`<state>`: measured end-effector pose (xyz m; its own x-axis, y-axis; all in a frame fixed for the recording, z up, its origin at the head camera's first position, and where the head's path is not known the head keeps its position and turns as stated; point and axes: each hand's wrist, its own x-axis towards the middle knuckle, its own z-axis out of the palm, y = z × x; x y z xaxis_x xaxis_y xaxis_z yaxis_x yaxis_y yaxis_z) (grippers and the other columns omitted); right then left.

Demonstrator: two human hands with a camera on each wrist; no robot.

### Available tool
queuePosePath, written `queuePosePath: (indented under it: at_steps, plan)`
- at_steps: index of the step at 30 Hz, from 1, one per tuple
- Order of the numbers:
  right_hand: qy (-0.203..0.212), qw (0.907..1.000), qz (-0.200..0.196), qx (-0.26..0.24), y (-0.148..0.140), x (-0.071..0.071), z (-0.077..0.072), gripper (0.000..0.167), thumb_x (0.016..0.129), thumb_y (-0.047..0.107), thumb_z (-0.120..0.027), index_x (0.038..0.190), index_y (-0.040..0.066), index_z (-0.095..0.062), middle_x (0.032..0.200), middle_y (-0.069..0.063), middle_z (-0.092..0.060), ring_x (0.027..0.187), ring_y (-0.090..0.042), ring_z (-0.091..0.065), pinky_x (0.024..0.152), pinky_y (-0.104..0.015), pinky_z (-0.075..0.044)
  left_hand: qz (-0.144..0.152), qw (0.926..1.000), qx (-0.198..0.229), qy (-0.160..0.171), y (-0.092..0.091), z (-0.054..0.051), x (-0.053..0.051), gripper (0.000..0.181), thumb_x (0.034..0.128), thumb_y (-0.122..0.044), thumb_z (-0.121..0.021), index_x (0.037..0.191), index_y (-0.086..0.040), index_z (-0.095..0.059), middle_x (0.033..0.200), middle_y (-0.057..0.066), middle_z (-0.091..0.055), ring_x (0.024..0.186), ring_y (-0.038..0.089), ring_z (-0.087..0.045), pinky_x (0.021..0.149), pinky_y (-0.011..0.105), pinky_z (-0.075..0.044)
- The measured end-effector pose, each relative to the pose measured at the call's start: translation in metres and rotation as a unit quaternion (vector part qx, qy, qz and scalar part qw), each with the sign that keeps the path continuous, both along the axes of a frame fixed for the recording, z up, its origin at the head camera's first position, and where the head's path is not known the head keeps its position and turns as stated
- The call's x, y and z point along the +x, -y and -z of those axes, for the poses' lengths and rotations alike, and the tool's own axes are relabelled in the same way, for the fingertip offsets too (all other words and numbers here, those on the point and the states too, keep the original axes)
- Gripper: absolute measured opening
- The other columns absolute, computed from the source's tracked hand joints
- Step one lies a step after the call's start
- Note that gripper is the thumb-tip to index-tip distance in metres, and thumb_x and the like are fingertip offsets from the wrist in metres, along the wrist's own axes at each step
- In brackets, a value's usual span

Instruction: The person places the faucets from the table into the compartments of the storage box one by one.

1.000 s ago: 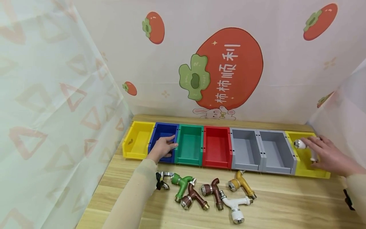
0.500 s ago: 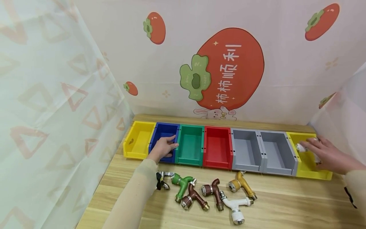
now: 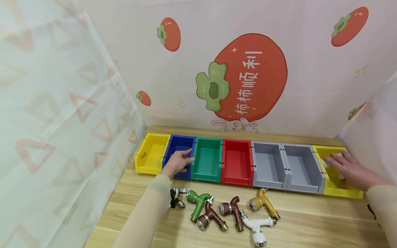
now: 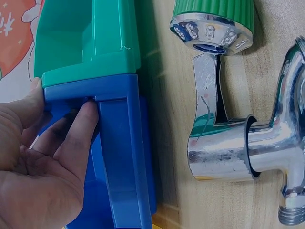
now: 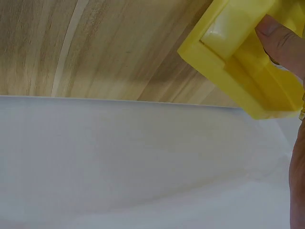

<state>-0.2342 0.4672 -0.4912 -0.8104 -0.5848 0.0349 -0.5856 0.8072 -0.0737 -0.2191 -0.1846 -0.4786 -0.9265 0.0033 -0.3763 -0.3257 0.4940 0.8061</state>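
My left hand (image 3: 176, 164) is at the blue bin (image 3: 168, 155), pinching the wall it shares with the green bin (image 3: 206, 156). In the left wrist view, two fingers of the left hand (image 4: 57, 157) press inside the blue bin (image 4: 119, 157), with the thumb at its edge. Over the right-hand yellow bin (image 3: 342, 193), my right hand (image 3: 353, 169) holds a white tap (image 3: 326, 163), mostly hidden under the fingers. The right wrist view shows the thumb of the right hand (image 5: 286, 47) over the yellow bin (image 5: 224, 76).
Between them stand a red bin (image 3: 236, 162) and two grey bins (image 3: 268, 165); another yellow bin (image 3: 152, 153) is far left. In front lie a chrome tap (image 3: 178, 200), green tap (image 3: 198, 203), two brown taps (image 3: 212, 215), an orange-yellow tap (image 3: 266, 203) and a white-bodied tap (image 3: 256, 224).
My right hand has moved slightly left and lower over the yellow bin with the white tap, which is now more covered. The left hand has stayed at the blue bin.
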Motion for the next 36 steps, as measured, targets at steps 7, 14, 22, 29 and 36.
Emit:
queuePosePath:
  at_steps: [7,14,22,29,36]
  plan:
    - [-0.062,0.9969,-0.043,-0.023,-0.003,-0.003,0.014,0.114,0.056,-0.003,-0.095,0.153,0.0,-0.035,0.131,-0.044,-0.046,0.127,-0.071,-0.029,0.118,-0.068,0.002,-0.003,1.0,0.007,0.003,0.001,0.0,0.0,0.06,0.1029,-0.029,-0.063,0.158,-0.028,-0.04,0.154,0.012,-0.05,0.13,0.03,-0.059,0.09,0.043,-0.06]
    - [-0.072,0.9959,-0.052,-0.02,-0.006,-0.005,0.02,0.111,0.055,0.002,-0.097,0.149,-0.004,-0.037,0.13,-0.045,-0.047,0.125,-0.073,-0.03,0.121,-0.06,0.01,-0.006,1.0,0.007,0.005,0.0,0.001,-0.001,0.06,0.1029,-0.028,-0.063,0.159,-0.028,-0.04,0.154,0.013,-0.051,0.13,0.031,-0.059,0.09,0.042,-0.06]
    - [-0.057,0.9967,-0.051,-0.027,-0.006,-0.003,0.017,0.112,0.057,0.0,-0.095,0.152,0.0,-0.036,0.13,-0.043,-0.048,0.132,-0.072,-0.024,0.121,-0.058,0.012,-0.005,1.0,0.005,0.004,0.0,0.001,0.0,0.06,0.103,-0.028,-0.063,0.159,-0.028,-0.04,0.154,0.013,-0.05,0.13,0.031,-0.059,0.09,0.043,-0.06]
    - [-0.066,0.9958,-0.062,-0.017,-0.002,-0.001,0.013,0.109,0.057,0.003,-0.096,0.151,0.001,-0.041,0.128,-0.033,-0.057,0.142,-0.06,-0.022,0.121,-0.066,-0.004,-0.006,1.0,-0.001,0.007,0.0,0.001,0.0,0.061,0.1026,-0.029,-0.064,0.158,-0.03,-0.04,0.155,0.012,-0.05,0.129,0.03,-0.06,0.091,0.043,-0.06]
    - [0.018,0.9998,-0.001,-0.011,0.001,0.0,0.004,0.091,0.066,0.008,-0.093,0.144,-0.002,-0.046,0.134,-0.036,-0.055,0.133,-0.061,-0.028,0.104,-0.08,-0.028,-0.002,1.0,0.004,0.001,0.0,0.001,0.0,0.061,0.1029,-0.029,-0.063,0.159,-0.029,-0.039,0.155,0.012,-0.05,0.13,0.03,-0.059,0.091,0.043,-0.06]
